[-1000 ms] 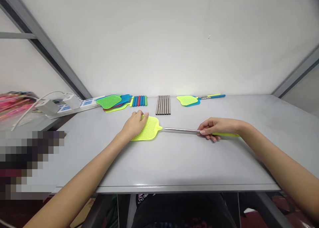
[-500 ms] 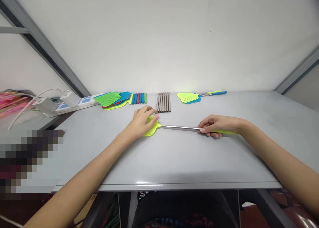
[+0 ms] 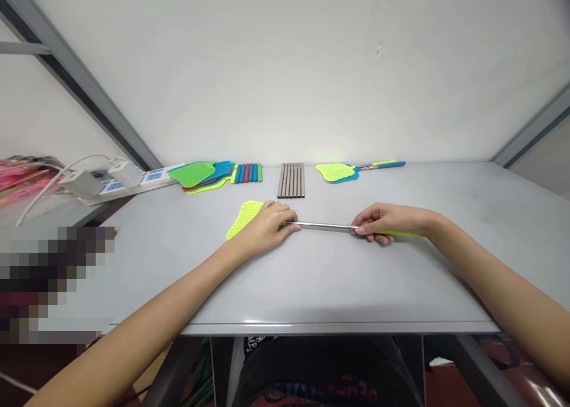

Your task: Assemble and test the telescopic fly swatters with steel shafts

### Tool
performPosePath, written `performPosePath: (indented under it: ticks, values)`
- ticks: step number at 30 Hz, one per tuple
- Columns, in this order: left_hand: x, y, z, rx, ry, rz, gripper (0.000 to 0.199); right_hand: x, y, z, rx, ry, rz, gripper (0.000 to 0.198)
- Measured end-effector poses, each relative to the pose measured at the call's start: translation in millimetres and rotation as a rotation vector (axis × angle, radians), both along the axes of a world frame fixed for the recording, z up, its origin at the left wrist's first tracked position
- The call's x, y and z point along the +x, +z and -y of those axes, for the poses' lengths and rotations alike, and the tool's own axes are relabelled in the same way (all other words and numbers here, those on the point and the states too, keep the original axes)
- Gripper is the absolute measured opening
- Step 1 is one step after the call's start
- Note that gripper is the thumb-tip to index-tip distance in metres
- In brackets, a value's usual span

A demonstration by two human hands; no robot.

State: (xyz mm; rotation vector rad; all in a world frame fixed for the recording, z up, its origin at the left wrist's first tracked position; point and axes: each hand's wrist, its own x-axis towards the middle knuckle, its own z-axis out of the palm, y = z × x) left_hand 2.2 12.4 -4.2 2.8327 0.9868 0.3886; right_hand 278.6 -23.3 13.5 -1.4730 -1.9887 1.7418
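A yellow-green fly swatter (image 3: 327, 225) with a steel rod lies across the middle of the grey table, its perforated head to the left. My left hand (image 3: 272, 226) is closed around the neck, where the head meets the rod, and covers part of the head. Near the other end, my right hand (image 3: 376, 224) pinches the rod where it joins the yellow-green handle; most of that handle is hidden behind my hand and wrist. Behind my left hand lies a row of several steel rods (image 3: 291, 180).
Loose swatter heads (image 3: 192, 175) are piled at the back left, beside a row of coloured handles (image 3: 247, 174). Two whole swatters (image 3: 336, 172) lie at the back right. A power strip (image 3: 151, 178) with plugged-in white adapters sits at the left edge. A white wall (image 3: 285, 69) closes the back.
My left hand has slid right from the swatter's head to its neck and closed there, showing more of the head. My right hand keeps its hold at the handle.
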Motion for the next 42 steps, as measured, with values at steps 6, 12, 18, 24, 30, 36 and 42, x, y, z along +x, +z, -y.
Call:
performPosePath:
  ticks: [6,12,18,24,30,36,42]
  values:
    - [3.9,3.0,9.6,-0.041,-0.088,-0.093,0.028,11.3,3.4,-3.3,0.078,-0.020,0.143,0.032]
    - [-0.6,2.5,5.5,-0.045,-0.064,-0.147,0.031,44.7,9.4,-4.4,0.151,-0.044,0.335,0.027]
    - [-8.2,1.7,3.7,-0.046,-0.019,-0.200,0.032,47.6,6.7,-8.1,0.100,0.045,0.210,0.029]
    - [-10.4,0.4,15.0,0.036,0.009,-0.268,0.035,40.5,-2.6,-2.0,0.138,0.009,0.073,0.034]
    - [-3.1,-0.6,22.8,0.076,-0.017,-0.251,0.035,43.1,-11.0,9.4,0.034,-0.040,-0.023,0.035]
    - [10.1,-2.6,35.6,0.125,-0.050,-0.194,0.033,26.4,-15.8,9.4,-0.208,0.001,-0.170,0.033]
    - [14.6,-2.9,35.3,0.069,-0.034,-0.162,0.034,26.3,-9.8,8.0,-0.075,-0.019,-0.102,0.036]
